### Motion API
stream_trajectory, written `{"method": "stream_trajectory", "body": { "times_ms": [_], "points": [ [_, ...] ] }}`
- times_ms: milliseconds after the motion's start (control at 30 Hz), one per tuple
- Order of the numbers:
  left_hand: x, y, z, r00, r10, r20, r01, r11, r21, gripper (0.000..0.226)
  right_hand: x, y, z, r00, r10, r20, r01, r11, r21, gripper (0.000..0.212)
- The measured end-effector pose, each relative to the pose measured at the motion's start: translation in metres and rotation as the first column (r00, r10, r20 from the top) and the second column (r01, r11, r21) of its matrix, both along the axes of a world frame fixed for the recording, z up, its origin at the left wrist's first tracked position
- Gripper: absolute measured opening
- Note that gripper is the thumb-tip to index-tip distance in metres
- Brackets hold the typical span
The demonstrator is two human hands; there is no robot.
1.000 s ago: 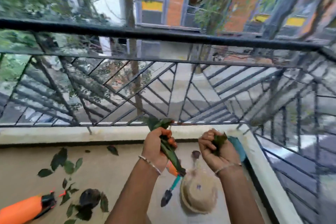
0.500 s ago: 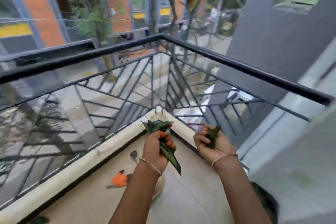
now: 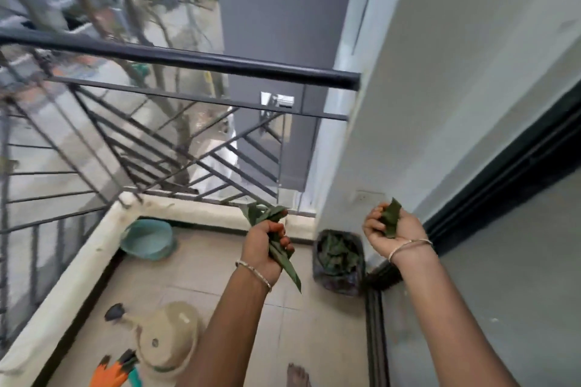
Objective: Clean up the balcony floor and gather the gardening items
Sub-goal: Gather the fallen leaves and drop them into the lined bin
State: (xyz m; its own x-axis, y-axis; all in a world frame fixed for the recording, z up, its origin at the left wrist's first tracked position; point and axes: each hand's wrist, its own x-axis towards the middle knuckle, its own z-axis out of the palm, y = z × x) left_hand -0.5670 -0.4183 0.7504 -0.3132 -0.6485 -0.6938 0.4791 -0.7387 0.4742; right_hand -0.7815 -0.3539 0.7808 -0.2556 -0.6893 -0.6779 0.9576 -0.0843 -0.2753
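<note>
We recorded 2 grips raised over the balcony floor (image 3: 220,264). Our left grip (image 3: 267,248) was closed tight round a bunch of long leaves (image 3: 287,269); our right grip (image 3: 393,229), palm up, was curled round a small leaf wad (image 3: 391,217). A black bag (image 3: 338,280) holding more leaves stood on the floor against the wall corner (image 3: 333,198).

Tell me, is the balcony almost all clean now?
Partly. The dark bag by the wall already has leaves in it. The left hand grips a bunch of leaves and the right hand holds a smaller clump, neither dropped in yet. The beige watering can, orange gloves and teal tub lie on the floor, not gathered.
</note>
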Motion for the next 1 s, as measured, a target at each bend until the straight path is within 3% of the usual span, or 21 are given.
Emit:
{"method": "stream_trajectory", "body": {
  "times_ms": [167, 300, 433, 500, 633, 733, 1000],
  "points": [
    [-0.076, -0.006, -0.040, 0.993, -0.108, 0.044, 0.104, 0.990, 0.090, 0.027, -0.064, 0.020, -0.045, 0.988, -0.151, 0.018, 0.147, 0.980, 0.137, 0.032],
    [-0.115, -0.012, -0.077, 0.975, -0.210, 0.067, 0.196, 0.964, 0.180, 0.024, -0.094, 0.033, -0.079, 0.972, -0.233, 0.011, 0.228, 0.959, 0.166, 0.006],
    [-0.149, -0.028, -0.119, 0.945, -0.291, 0.147, 0.255, 0.941, 0.222, 0.028, -0.106, 0.039, -0.126, 0.953, -0.295, 0.072, 0.266, 0.925, 0.272, 0.028],
    [-0.170, -0.043, -0.146, 0.919, -0.348, 0.187, 0.303, 0.924, 0.232, 0.030, -0.114, 0.031, -0.152, 0.954, -0.297, 0.049, 0.267, 0.909, 0.319, 0.012],
    [-0.210, -0.071, -0.210, 0.823, -0.498, 0.272, 0.420, 0.857, 0.299, 0.030, -0.135, 0.009, -0.213, 0.949, -0.313, -0.032, 0.294, 0.847, 0.442, 0.005],
    [-0.241, -0.093, -0.270, 0.754, -0.575, 0.317, 0.476, 0.812, 0.339, 0.031, -0.149, -0.011, -0.273, 0.945, -0.324, -0.047, 0.298, 0.792, 0.534, 0.026],
    [-0.311, -0.126, -0.439, 0.543, -0.746, 0.385, 0.614, 0.665, 0.425, 0.030, -0.185, -0.066, -0.447, 0.981, -0.168, -0.101, 0.193, 0.726, 0.661, 0.035]
  ]
}}
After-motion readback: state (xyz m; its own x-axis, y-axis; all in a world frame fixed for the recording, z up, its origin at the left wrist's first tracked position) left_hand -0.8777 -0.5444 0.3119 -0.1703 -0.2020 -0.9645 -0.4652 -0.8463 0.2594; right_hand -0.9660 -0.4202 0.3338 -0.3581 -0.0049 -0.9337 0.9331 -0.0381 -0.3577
